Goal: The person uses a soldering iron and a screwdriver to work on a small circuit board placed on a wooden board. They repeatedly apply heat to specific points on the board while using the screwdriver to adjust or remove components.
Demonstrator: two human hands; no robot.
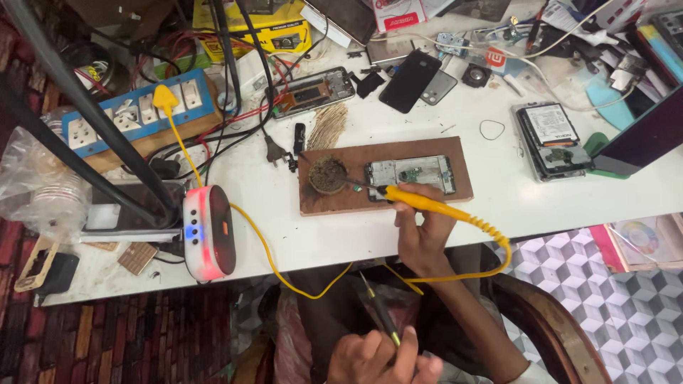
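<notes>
Holding a yellow soldering iron point(427, 204) like a pen, the right hand point(425, 238) has its fingers closed around the handle. The dark tip lies between a round pad of cleaning wool point(328, 175) and an opened phone point(410, 175). Both rest on a brown wooden board point(462, 186) on the white tabletop point(370, 235). I judge that the step in hand is cleaning or readying the tip beside the phone. The next move calls for a steady, small shift of the tip to the phone's lower left edge, without touching other parts. The left hand point(380, 359) is low, near the lap and well apart from the board. It pinches a thin dark tool point(380, 313), maybe tweezers, which points up toward the tabletop.
</notes>
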